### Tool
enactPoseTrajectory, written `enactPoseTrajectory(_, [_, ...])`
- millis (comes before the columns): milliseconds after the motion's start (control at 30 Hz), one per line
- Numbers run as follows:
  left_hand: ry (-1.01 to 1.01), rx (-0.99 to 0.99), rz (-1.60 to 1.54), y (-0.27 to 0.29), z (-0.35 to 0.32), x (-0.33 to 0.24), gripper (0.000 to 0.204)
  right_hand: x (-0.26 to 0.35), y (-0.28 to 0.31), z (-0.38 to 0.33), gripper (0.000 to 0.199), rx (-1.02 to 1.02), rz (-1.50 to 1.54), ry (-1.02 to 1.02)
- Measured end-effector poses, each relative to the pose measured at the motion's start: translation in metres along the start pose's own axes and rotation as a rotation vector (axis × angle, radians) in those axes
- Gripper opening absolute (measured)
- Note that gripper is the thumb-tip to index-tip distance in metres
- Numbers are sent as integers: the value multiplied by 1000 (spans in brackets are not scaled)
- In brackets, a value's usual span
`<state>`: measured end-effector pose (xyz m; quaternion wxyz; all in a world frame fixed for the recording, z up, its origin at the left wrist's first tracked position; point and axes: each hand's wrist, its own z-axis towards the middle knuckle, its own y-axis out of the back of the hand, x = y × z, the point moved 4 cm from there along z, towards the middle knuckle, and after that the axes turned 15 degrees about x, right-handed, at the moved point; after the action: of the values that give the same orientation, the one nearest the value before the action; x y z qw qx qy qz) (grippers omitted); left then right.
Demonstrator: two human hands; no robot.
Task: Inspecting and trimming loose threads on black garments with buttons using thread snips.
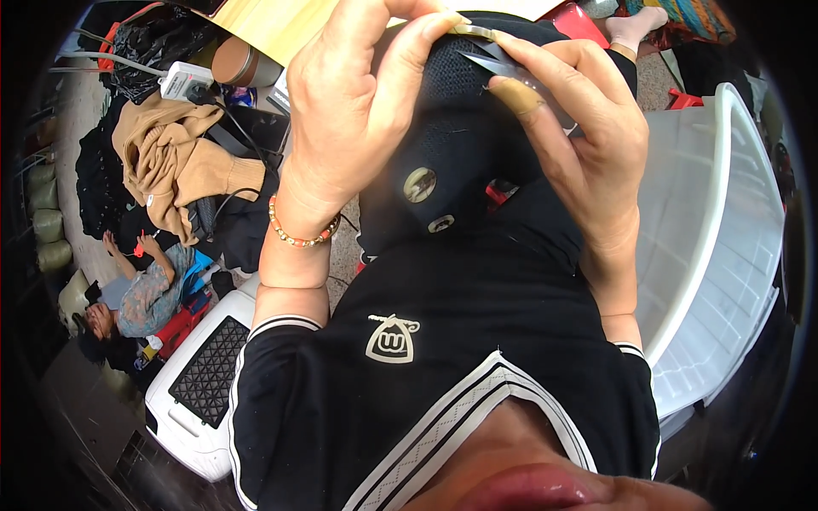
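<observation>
Near the top of the view, my left hand (pixel 354 102) pinches a small, curved, shiny gold-olive piece (pixel 473 32) by its left end. My right hand (pixel 588 111) has its forefinger against the other end of that piece. Held in the same right hand are small pointed snips (pixel 492 65), blades toward the left; their handles are mostly hidden by the fingers. A tan covering (pixel 520 98) wraps the right thumb tip. Below the hands, dark fabric (pixel 452 136) covers my lap, bearing an oval gold-rimmed piece (pixel 420 185) and a smaller similar one (pixel 440 224).
A translucent white bin (pixel 682 255) stands close on my right. A light wooden tabletop (pixel 273 30) lies ahead. To the left are a tan garment (pixel 166 149), a white plug adapter (pixel 185 83) with cables and a white ventilated appliance (pixel 204 383). Another person (pixel 149 294) sits farther left.
</observation>
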<state>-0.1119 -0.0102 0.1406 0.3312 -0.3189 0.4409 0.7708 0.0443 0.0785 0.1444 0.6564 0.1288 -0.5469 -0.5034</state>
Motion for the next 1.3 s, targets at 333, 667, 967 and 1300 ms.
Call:
enactPoseTrajectory(333, [174, -28, 84, 5, 9, -20, 3, 7, 4, 13, 30, 3, 23, 3])
enactPoseTrajectory(667, [-106, -10, -145, 0, 12, 10, 11, 6, 4, 15, 29, -12, 58, 55])
enactPoseTrajectory(967, [-84, 5, -94, 0, 7, 17, 12, 4, 8, 15, 29, 7, 19, 43])
enactPoseTrajectory(1300, [-57, 3, 118, 0, 10, 9, 11, 9, 10, 24, 27, 20, -13, 64])
